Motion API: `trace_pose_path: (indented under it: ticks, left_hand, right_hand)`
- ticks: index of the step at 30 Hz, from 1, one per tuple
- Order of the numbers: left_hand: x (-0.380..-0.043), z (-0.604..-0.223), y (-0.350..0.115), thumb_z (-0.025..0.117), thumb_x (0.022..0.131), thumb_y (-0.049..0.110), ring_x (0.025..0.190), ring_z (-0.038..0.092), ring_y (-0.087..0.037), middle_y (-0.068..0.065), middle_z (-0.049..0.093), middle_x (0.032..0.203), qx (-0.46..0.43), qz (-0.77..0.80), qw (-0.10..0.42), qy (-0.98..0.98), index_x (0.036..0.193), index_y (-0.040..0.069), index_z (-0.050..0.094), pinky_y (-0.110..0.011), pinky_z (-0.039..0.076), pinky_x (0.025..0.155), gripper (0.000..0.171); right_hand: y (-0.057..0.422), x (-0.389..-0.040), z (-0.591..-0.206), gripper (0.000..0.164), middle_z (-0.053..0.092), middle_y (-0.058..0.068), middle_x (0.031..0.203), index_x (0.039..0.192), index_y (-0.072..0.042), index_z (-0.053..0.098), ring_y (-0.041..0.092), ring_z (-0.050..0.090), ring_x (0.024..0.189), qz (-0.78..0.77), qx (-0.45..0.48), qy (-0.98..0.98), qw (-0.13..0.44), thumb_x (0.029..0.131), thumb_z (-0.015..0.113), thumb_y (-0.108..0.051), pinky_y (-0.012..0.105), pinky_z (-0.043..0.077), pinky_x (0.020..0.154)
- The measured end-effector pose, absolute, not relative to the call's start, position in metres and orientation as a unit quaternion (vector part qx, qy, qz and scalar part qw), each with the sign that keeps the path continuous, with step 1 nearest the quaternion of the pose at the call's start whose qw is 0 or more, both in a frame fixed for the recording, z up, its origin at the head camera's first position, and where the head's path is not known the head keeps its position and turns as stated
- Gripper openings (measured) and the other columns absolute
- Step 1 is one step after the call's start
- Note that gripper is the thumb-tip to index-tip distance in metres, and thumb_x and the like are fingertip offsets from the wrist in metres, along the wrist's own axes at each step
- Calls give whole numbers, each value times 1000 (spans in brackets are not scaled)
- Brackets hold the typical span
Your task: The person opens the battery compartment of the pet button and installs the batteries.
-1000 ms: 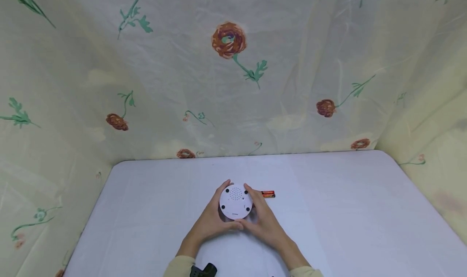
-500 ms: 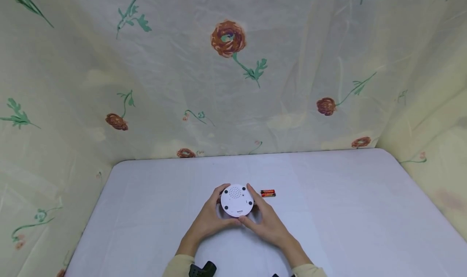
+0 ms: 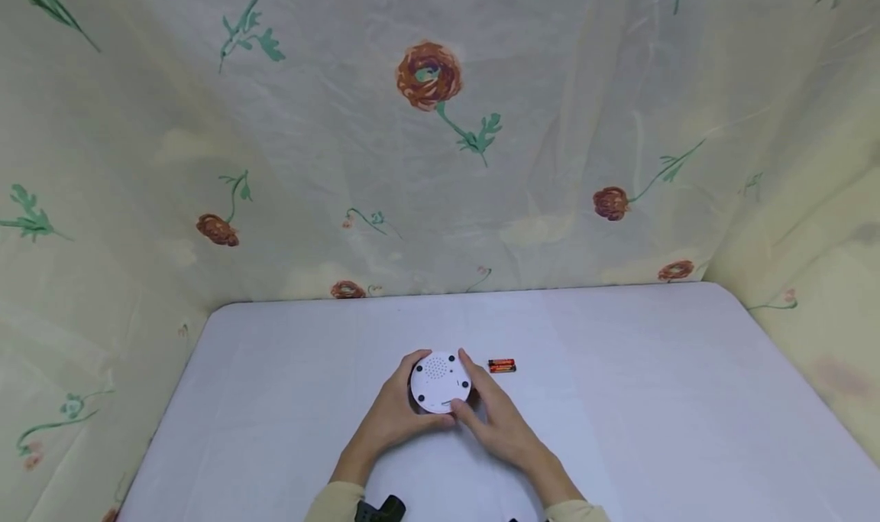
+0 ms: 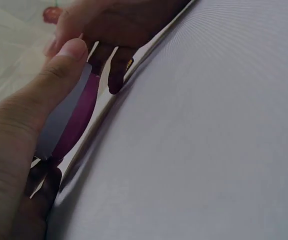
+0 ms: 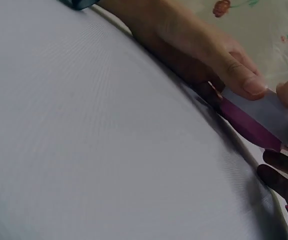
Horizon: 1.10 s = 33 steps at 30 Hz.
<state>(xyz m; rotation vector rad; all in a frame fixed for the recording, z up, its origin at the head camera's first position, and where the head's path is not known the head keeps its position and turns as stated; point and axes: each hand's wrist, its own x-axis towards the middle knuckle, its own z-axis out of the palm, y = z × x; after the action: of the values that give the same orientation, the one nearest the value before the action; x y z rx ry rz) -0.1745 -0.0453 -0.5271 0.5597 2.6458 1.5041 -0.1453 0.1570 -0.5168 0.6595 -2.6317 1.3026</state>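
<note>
Both hands hold a round device between them, its white face (image 3: 440, 384) turned up, with a cluster of small holes, black feet at the rim and a small slot on the near side. The left hand (image 3: 393, 407) curls around its left side. On the right, the right hand (image 3: 496, 411) grips the edge, its thumb lying on the near part of the face by the slot. In the left wrist view, a purple lower part (image 4: 81, 112) shows beneath the white one. Fingers under the device are partly hidden.
Just right of the device, two red-and-black batteries (image 3: 502, 366) lie side by side on the white-covered table (image 3: 653, 400). Flower-patterned cloth (image 3: 536, 124) hangs behind the table and along both sides. A dark strap-like piece (image 3: 381, 509) sits by the left sleeve.
The device has turned a little counterclockwise in the hands. The right thumb has come up from the near edge onto its face. The batteries, partly covered earlier, are now fully visible.
</note>
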Motion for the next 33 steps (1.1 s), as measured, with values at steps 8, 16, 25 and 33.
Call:
trace_pose_path:
  ticks: [8, 16, 25, 33]
  left_hand:
    - [-172, -528, -47, 79, 54, 66, 114, 56, -15, -6, 58, 129, 169, 469, 15, 867, 141, 27, 30, -42, 46, 96, 107]
    - [-174, -526, -45, 80, 55, 65, 106, 60, -15, -8, 63, 120, 170, 458, 1, 872, 140, 23, 32, -36, 49, 89, 106]
    - [-175, -524, -40, 78, 57, 65, 128, 47, -19, -1, 49, 140, 190, 457, 19, 869, 145, 24, 34, -44, 41, 105, 107]
    - [-175, -524, -42, 76, 56, 67, 125, 49, -17, 3, 51, 134, 185, 458, 13, 869, 146, 26, 34, -45, 43, 102, 107]
  right_hand:
    - [152, -146, -518, 67, 41, 5, 144, 147, -17, 31, 16, 48, 121, 399, 227, -879, 129, 90, 64, -21, 31, 45, 99]
    - [150, -150, -510, 34, 55, 4, 125, 118, -13, 61, 20, 47, 120, 368, 288, -863, 192, 86, 68, -16, 23, 32, 107]
    - [158, -145, -497, 24, 61, -1, 115, 103, -16, 69, 14, 54, 107, 307, 284, -883, 212, 81, 75, -22, 29, 47, 89]
    - [155, -150, -475, 22, 63, -4, 107, 99, -18, 70, 12, 62, 99, 184, 321, -907, 200, 81, 74, -29, 30, 55, 78]
